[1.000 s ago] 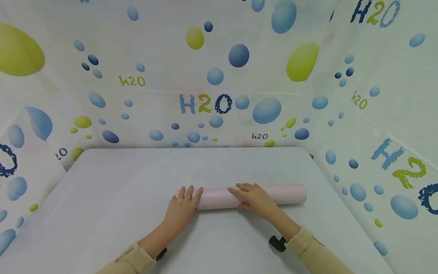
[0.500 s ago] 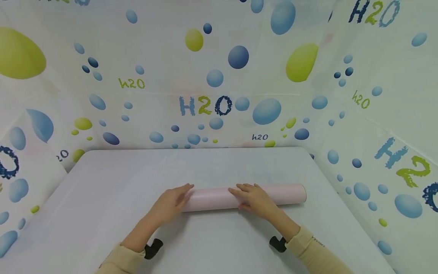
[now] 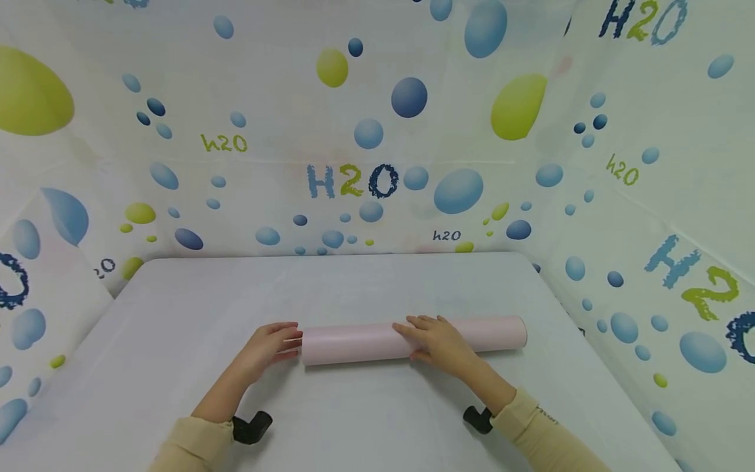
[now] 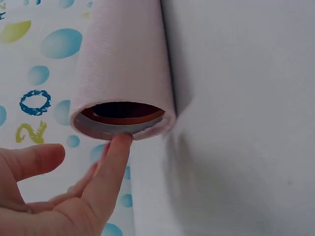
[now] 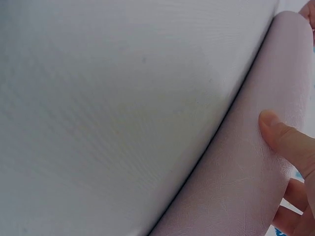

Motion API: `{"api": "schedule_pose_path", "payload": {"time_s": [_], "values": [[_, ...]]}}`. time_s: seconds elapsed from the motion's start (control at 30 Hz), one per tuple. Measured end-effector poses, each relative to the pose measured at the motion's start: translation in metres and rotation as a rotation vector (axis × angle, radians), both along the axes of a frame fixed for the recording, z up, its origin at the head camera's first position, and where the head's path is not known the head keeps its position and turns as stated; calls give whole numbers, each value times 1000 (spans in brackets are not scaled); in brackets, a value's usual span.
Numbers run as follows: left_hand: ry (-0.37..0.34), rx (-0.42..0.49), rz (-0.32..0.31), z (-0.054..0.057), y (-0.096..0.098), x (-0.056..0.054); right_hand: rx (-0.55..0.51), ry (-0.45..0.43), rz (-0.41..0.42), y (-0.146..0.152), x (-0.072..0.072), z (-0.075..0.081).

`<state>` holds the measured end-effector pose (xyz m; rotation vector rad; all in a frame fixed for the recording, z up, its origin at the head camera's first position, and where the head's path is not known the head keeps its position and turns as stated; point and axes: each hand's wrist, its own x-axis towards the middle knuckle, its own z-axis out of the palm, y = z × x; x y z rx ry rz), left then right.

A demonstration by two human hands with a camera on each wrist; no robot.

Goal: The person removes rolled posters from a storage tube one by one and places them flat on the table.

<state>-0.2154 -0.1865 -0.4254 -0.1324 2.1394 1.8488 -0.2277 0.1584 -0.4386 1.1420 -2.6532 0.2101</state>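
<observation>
A roll of pink wallpaper (image 3: 354, 342) with a finely creased surface lies crosswise on the white table. My left hand (image 3: 272, 347) is at its left end, fingers extended. In the left wrist view, a fingertip of the left hand (image 4: 93, 196) touches the rim of the roll's hollow end (image 4: 123, 123), where a grey layer and an orange-brown layer show inside; the thumb is apart from it. My right hand (image 3: 439, 344) holds the roll right of its middle. Its thumb (image 5: 278, 132) presses the near side, while the other fingers reach over the far side, partly hidden.
The white table (image 3: 236, 288) extends around the roll, with a straight back edge. Behind and beside it hangs a sheet (image 3: 265, 78) printed with bubbles and H2O lettering. A black wrist piece (image 3: 252, 427) juts out beside the left sleeve, another (image 3: 478, 419) beside the right.
My left hand has slid leftward from on top of the roll to just off its left end, uncovering that end. The right hand and the roll have stayed in place.
</observation>
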Motion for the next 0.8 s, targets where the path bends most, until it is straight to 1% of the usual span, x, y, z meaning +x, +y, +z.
{"api": "schedule_pose_path", "payload": {"time_s": [0.13,0.33,0.47,0.6,0.67,0.8], "values": [[-44,39,-38,-4,0,2,-10,1,5,1,1,0],[-52,45,-116,-10,1,5,-2,8,2,2,3,0],[-45,42,-192,-14,2,7,-7,13,3,3,3,0],[-27,80,-260,-17,4,8,-18,14,15,3,4,0],[-18,97,-282,-18,4,8,-21,23,20,4,4,-1],[-2,113,-306,-20,3,8,-25,39,28,4,3,-3]]}}
